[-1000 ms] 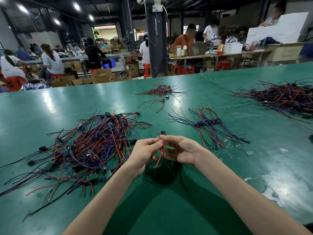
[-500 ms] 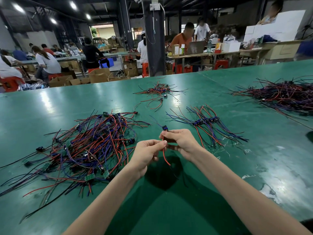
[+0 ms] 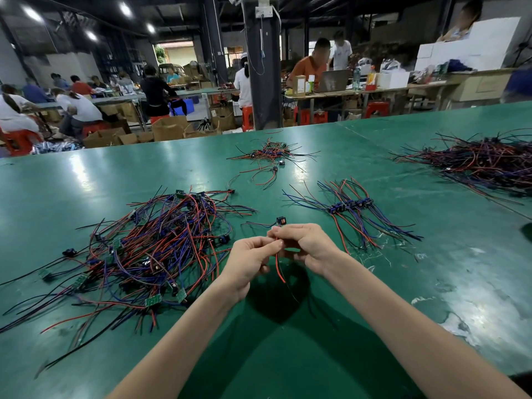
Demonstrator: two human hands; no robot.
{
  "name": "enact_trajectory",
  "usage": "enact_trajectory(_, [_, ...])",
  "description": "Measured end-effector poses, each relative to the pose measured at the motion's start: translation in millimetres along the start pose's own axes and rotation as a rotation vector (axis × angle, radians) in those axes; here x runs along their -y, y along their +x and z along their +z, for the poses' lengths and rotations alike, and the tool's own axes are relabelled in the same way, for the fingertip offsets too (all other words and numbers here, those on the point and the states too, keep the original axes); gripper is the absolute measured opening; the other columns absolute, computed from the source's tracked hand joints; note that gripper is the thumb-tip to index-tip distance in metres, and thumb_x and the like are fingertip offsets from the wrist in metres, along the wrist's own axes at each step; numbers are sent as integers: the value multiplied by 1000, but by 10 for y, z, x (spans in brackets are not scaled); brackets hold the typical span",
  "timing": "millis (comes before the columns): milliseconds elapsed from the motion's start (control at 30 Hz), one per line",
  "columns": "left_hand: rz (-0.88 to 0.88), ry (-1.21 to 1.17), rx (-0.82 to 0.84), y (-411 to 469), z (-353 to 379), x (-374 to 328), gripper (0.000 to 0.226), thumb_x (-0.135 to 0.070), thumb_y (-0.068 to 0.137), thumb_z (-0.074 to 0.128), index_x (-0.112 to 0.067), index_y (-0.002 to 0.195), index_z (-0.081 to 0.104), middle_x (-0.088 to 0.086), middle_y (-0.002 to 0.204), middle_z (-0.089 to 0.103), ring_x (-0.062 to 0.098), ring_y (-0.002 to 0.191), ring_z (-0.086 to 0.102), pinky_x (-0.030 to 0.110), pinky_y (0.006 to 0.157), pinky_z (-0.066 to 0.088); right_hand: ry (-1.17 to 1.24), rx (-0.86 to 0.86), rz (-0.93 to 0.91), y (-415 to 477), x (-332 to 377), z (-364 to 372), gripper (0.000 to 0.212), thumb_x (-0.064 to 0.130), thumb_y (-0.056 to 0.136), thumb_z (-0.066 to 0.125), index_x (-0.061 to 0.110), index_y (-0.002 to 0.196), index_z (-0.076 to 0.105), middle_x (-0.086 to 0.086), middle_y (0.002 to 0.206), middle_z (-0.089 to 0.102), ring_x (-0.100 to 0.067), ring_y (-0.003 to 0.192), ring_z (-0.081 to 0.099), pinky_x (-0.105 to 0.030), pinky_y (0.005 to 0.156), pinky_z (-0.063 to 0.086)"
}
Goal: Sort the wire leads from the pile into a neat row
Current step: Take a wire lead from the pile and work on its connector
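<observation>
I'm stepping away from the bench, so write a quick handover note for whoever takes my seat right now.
Hands: the left hand and the right hand both pinch one wire lead above the table, connector up.
Unsorted: the pile, a big tangle left of the hands.
Done: a short row of leads laid side by side, right of the hands.
Left: add this lead to the row, then clear the pile.

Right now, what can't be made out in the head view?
All head view:
- Held lead: middle covered by fingers of left hand and right hand; exact grip unclear.
- Far-right pile: cut off by right frame edge.
- Main pile: overlapping wires, lead count untellable.
- Sorted row: connectors too small to count.
</observation>
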State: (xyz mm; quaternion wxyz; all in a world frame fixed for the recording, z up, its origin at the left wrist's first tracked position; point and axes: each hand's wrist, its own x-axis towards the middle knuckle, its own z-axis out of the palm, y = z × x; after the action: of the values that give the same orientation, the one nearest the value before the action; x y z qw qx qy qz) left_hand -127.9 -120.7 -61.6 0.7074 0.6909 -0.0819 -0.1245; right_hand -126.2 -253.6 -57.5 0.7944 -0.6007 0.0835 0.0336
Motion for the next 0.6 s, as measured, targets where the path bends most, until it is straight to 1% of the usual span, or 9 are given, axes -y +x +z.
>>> enact_trajectory(100, [-4, 2, 29, -27, 24, -14, 14, -6, 85, 67, -7, 71, 64, -4, 55, 56, 0, 41, 33, 13, 41, 29, -6, -65, -96, 8, 8, -8, 12, 5, 83, 67, 4, 71, 69, -2, 60, 69, -11, 54, 60, -19, 53, 52])
enact_trajectory(200, [7, 24, 69, -65, 73, -29, 16, -6, 84, 67, -8, 69, 64, -2, 56, 61, 3, 44, 36, 13, 43, 29, -27, -136, -140, 27, 30, -47, 12, 5, 84, 67, 4, 71, 69, -1, 58, 68, -11, 54, 58, -17, 52, 49])
enact_trajectory(300, [42, 38, 108, -109, 106, -61, 15, -6, 85, 66, -8, 70, 64, -3, 56, 62, 0, 46, 42, 11, 44, 31, -30, -165, -187, 50, 54, -87, 17, 4, 84, 67, 4, 68, 68, -1, 58, 67, -12, 54, 55, -16, 52, 48])
enact_trajectory(467, [105, 75, 191, -211, 169, -91, 16, -6, 85, 66, -10, 70, 63, -2, 59, 63, 0, 46, 42, 11, 45, 31, -20, -226, -216, 76, 116, -181, 19, 4, 85, 66, 5, 66, 67, 1, 54, 67, -7, 48, 54, -13, 49, 46])
enact_trajectory(600, [119, 110, 240, -249, 182, -106, 15, -5, 85, 66, -10, 72, 63, -4, 58, 63, 0, 50, 46, 11, 47, 33, -38, -260, -220, 93, 118, -231, 19, 4, 84, 67, 5, 66, 68, 1, 54, 67, -5, 48, 56, -14, 49, 47])
